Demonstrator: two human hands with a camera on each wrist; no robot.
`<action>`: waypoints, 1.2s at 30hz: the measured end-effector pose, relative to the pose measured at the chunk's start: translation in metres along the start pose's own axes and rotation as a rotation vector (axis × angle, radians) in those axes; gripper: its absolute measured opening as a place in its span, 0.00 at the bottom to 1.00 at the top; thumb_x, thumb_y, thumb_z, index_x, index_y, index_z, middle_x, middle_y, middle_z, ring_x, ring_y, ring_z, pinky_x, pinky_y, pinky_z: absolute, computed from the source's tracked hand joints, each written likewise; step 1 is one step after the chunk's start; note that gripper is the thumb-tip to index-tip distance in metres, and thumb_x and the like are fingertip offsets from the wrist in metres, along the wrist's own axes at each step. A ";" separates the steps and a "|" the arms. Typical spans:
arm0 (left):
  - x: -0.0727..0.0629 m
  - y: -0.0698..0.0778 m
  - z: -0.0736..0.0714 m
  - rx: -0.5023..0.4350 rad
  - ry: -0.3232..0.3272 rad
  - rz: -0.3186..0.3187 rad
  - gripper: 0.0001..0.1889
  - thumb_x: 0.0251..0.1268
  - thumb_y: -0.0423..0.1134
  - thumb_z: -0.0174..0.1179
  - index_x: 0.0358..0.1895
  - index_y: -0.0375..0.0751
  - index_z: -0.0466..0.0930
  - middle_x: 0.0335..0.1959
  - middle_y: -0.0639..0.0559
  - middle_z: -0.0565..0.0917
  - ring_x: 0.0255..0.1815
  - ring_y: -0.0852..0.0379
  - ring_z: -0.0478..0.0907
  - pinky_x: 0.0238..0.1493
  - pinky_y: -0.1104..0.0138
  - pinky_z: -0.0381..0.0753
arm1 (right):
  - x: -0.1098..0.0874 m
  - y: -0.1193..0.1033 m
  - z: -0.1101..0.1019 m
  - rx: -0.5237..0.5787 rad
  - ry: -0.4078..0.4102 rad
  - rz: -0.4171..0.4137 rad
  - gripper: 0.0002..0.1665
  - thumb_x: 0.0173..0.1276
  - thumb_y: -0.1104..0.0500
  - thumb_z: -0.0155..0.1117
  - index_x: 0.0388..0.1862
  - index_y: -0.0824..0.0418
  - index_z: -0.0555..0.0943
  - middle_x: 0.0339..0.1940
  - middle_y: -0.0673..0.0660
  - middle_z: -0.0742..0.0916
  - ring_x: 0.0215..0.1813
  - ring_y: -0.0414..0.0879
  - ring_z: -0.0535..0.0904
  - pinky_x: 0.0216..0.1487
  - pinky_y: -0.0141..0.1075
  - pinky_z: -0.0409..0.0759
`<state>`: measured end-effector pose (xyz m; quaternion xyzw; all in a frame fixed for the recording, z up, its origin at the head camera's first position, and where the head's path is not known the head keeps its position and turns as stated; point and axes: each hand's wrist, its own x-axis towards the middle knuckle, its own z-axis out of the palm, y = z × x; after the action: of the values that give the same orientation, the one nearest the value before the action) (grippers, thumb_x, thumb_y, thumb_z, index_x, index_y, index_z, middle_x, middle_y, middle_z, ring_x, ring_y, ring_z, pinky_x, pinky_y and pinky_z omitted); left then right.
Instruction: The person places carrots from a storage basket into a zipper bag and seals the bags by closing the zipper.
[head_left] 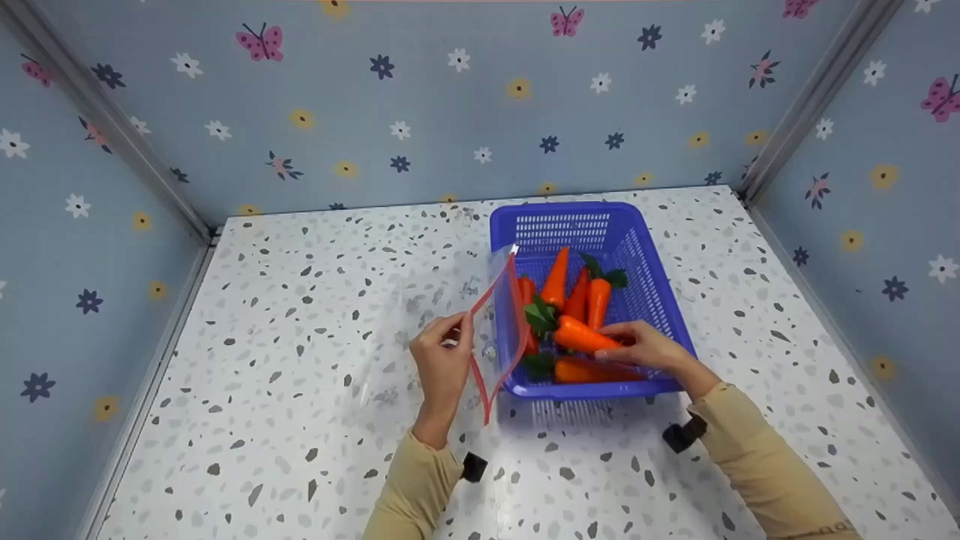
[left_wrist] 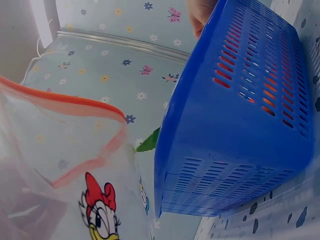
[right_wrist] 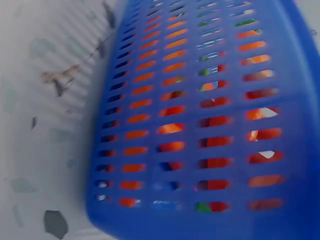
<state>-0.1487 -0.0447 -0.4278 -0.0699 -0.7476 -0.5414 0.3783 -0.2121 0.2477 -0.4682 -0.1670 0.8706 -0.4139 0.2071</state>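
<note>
My left hand [head_left: 441,364] pinches the red zip edge of a clear plastic zip bag [head_left: 523,330], whose mouth gapes toward the basket. Printed on the bag [left_wrist: 60,140], a duck with a red bow shows in the left wrist view. Over the near right part of a blue plastic basket [head_left: 664,300], my right hand [head_left: 649,349] grips the tip end of an orange carrot [head_left: 579,334], its green leaves pointing at the bag. Several more carrots [head_left: 555,281] lie in the basket. In the right wrist view, the basket wall [right_wrist: 200,222] hides the right hand.
The basket stands on a white speckled tabletop [head_left: 300,420]. Blue walls [head_left: 420,97] with flowers and butterflies close off the back and both sides. The bag's right side overlaps the basket's left rim.
</note>
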 end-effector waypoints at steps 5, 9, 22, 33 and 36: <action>-0.001 0.000 0.001 0.014 -0.002 -0.007 0.03 0.51 0.22 0.58 0.27 0.27 0.82 0.18 0.42 0.78 0.17 0.53 0.75 0.15 0.64 0.75 | -0.008 -0.013 -0.005 0.044 0.033 -0.014 0.28 0.55 0.49 0.64 0.51 0.65 0.76 0.30 0.55 0.78 0.29 0.47 0.71 0.28 0.32 0.68; 0.000 -0.001 0.002 0.014 -0.002 -0.006 0.03 0.51 0.22 0.58 0.26 0.27 0.81 0.18 0.42 0.78 0.17 0.53 0.75 0.15 0.66 0.75 | -0.016 -0.023 -0.008 0.086 0.047 -0.046 0.26 0.57 0.51 0.63 0.51 0.65 0.76 0.33 0.56 0.81 0.30 0.47 0.72 0.29 0.31 0.70; -0.005 -0.027 0.010 -0.010 0.005 0.004 0.03 0.51 0.23 0.59 0.25 0.29 0.82 0.18 0.44 0.79 0.17 0.52 0.75 0.14 0.63 0.74 | -0.028 -0.057 -0.001 0.086 0.041 -0.176 0.23 0.57 0.56 0.64 0.50 0.66 0.76 0.38 0.58 0.82 0.32 0.46 0.74 0.33 0.30 0.74; -0.004 -0.032 0.009 -0.002 -0.005 0.025 0.06 0.56 0.32 0.58 0.27 0.36 0.84 0.19 0.51 0.80 0.19 0.60 0.75 0.17 0.71 0.74 | -0.020 -0.075 0.009 -0.060 0.035 -0.198 0.25 0.55 0.49 0.65 0.49 0.62 0.78 0.30 0.52 0.79 0.30 0.45 0.70 0.29 0.30 0.68; -0.004 -0.031 0.008 0.003 -0.011 0.024 0.06 0.56 0.32 0.58 0.28 0.36 0.84 0.20 0.51 0.80 0.19 0.60 0.75 0.17 0.71 0.74 | -0.017 -0.078 0.010 -0.068 0.031 -0.189 0.25 0.55 0.48 0.64 0.48 0.61 0.79 0.30 0.52 0.79 0.30 0.45 0.70 0.29 0.31 0.68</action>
<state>-0.1662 -0.0489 -0.4550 -0.0816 -0.7495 -0.5354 0.3806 -0.1829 0.2025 -0.4088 -0.2487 0.8677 -0.4042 0.1478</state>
